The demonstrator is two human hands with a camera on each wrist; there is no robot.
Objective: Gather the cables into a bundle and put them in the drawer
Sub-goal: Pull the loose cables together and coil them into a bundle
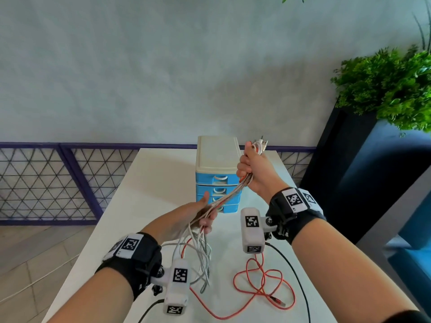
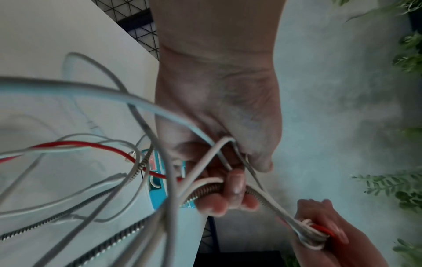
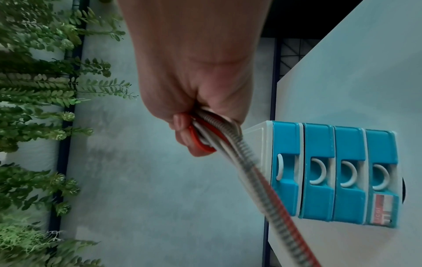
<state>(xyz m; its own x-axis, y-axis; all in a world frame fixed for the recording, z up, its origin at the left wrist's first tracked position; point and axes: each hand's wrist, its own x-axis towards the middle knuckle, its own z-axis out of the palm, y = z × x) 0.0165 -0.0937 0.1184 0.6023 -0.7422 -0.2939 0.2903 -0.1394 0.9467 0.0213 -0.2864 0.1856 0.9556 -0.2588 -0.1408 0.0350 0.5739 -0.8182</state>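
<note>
The cables (image 1: 229, 194) are gripped near their plugs in the right hand (image 1: 251, 170) and pinched lower by the left hand (image 1: 198, 216), above the table (image 1: 151, 183); gathering is under way, and coiling the slack seems needed before a drawer (image 1: 219, 179) is opened.

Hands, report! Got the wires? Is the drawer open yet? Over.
Right hand fisted on cables. Left hand pinching them lower down. Red loops still on table. Drawers all closed.

An office-like or lobby interior. A plain white surface (image 1: 149, 183) holds a small blue drawer unit (image 1: 218, 183). Behind stand a grey plastered wall (image 1: 163, 66), a purple lattice railing (image 1: 58, 180) and a dark planter (image 1: 349, 164) of greenery.
</note>
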